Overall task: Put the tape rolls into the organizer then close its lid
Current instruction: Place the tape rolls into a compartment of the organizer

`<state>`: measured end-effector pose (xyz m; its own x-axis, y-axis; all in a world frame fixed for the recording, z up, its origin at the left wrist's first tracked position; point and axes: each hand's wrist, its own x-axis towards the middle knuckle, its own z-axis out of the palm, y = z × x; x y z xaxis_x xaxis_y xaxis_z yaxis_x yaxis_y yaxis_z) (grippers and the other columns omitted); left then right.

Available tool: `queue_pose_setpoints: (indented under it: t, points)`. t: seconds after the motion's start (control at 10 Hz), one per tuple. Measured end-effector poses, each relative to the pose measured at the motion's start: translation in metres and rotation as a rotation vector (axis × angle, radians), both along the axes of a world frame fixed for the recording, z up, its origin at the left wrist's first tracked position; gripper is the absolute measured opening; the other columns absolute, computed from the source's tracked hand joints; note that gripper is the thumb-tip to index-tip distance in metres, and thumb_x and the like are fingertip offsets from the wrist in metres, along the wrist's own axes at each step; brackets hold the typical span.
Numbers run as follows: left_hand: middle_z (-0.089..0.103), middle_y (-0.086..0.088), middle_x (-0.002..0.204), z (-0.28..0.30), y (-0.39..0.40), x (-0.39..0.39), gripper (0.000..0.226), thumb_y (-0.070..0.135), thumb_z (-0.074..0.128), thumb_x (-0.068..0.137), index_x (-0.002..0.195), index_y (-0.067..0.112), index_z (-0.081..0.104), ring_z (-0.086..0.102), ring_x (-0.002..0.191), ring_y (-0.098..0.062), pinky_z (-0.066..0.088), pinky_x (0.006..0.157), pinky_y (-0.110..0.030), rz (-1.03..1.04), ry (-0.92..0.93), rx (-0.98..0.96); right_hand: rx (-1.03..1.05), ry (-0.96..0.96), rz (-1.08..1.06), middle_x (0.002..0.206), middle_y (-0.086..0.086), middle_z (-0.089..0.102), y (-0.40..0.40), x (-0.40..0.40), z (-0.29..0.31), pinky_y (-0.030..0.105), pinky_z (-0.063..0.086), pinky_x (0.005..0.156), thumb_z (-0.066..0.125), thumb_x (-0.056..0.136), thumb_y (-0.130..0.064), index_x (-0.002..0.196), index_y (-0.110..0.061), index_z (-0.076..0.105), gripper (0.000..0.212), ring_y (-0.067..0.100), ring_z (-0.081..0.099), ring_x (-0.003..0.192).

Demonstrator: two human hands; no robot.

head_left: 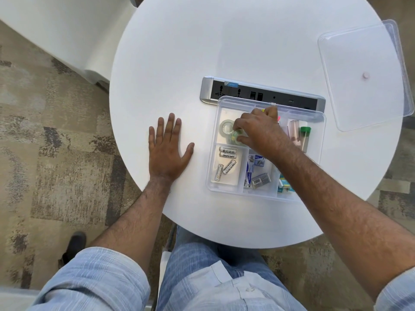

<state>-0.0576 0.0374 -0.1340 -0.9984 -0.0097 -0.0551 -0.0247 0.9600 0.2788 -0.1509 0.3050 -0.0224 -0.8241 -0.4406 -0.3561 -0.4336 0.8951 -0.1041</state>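
The right hand (258, 129) reaches into the clear organizer (226, 187), its grip closed on a tape roll (237, 136) beside another tape roll (226, 127) lying flat there. The left hand (167, 149) lies open on the desk (202, 52). The lid (363, 75) rests apart.

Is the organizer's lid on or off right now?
Off. The clear lid lies flat on the table, to the far right of the organizer, whose compartments are open from above while the right hand reaches in.

Pale blue striped shirt sleeves (94, 279) rolled up, bare forearms, faded blue jeans (202, 261), dark shoe (76, 243)
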Motion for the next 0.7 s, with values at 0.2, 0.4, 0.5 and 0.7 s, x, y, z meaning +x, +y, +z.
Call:
queue_pose_setpoints:
  t: [0.2,0.4,0.5,0.7]
  points:
    - [0.012,0.001,0.177,0.001,0.000,0.000,0.079,0.058,0.041,0.102,0.167,0.020,0.019,0.007,0.165,-0.026,0.009,0.133,-0.055,-0.003,0.000,-0.004,-0.045,0.015,-0.026,0.103,-0.006,0.069,-0.005,0.000,-0.005,0.043,0.026,0.091,0.072,0.083,-0.032,0.098,-0.025,0.064,0.018,0.021,0.057,0.100]
    - [0.013,0.001,0.177,0.001,0.000,0.000,0.078,0.058,0.042,0.102,0.167,0.020,0.019,0.007,0.165,-0.026,0.009,0.133,-0.055,-0.004,0.004,-0.001,-0.106,0.112,-0.147,0.095,-0.007,0.067,-0.010,-0.013,-0.006,0.040,0.022,0.088,0.066,0.087,-0.037,0.096,-0.025,0.061,0.016,0.019,0.055,0.094]
    - [0.013,0.001,0.177,0.001,0.000,0.000,0.078,0.057,0.042,0.102,0.167,0.020,0.019,0.007,0.165,-0.026,0.010,0.133,-0.055,-0.005,0.006,-0.003,-0.132,0.096,-0.152,0.091,-0.008,0.066,-0.011,-0.016,-0.007,0.038,0.020,0.086,0.067,0.086,-0.038,0.095,-0.025,0.061,0.017,0.018,0.056,0.091]
    - [0.012,0.001,0.177,0.000,0.000,0.000,0.078,0.057,0.042,0.102,0.167,0.021,0.018,0.006,0.165,-0.026,0.010,0.132,-0.056,-0.007,0.006,-0.002,-0.127,-0.057,-0.070,0.093,-0.009,0.069,-0.023,-0.008,-0.015,0.043,0.027,0.093,0.071,0.087,-0.037,0.101,-0.025,0.064,0.019,0.016,0.060,0.088]
